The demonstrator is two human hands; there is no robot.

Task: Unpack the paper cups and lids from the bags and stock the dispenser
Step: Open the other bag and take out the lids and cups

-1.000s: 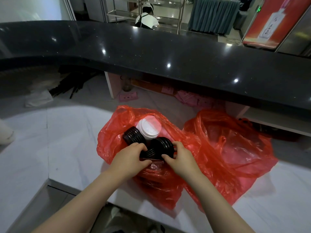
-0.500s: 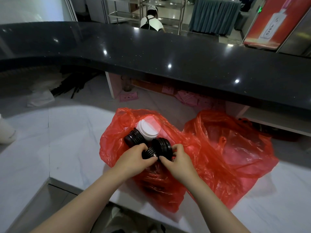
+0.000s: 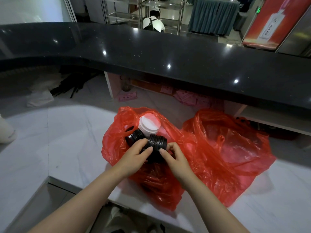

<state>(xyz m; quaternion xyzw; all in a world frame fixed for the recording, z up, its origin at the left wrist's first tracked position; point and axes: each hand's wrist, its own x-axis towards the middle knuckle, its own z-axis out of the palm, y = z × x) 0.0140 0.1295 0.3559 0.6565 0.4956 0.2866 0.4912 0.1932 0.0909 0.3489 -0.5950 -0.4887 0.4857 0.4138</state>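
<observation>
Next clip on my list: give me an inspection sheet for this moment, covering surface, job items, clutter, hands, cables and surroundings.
Surface: white marble-look counter, its front edge stepped.
Job's things: open red plastic bag holding a white lid stack and two black lid stacks, one at left, one gripped; second red plastic bag to its right, contents unclear. No dispenser seen.
Clutter: white object at the left edge; pink cards under the black bar top.
Hands: left hand and right hand both grip the nearer black stack.
Cables: nothing seen.
Surroundings: person in an apron beyond the bar; red poster.
</observation>
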